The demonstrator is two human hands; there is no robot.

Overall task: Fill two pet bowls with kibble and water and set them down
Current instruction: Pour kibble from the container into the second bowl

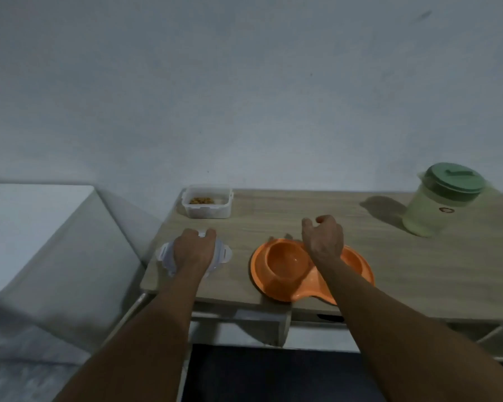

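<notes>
An orange double pet bowl [285,271] sits at the front edge of the wooden table [418,271]; its left well looks empty. My right hand [323,237] hovers over the bowl's right well, fingers loosely curled, holding nothing. My left hand [193,249] rests on a clear clip-lock lid [224,253] lying flat on the table, fingers closed over it. Behind it stands an uncovered clear plastic container [208,210] with a little brown kibble inside. A pale green pitcher [436,210] with a darker green lid stands at the far right.
A white box-like surface [35,236] stands to the left of the table, lower and apart from it. A bare wall runs behind the table. Below the table's front edge is a dark floor area [273,372].
</notes>
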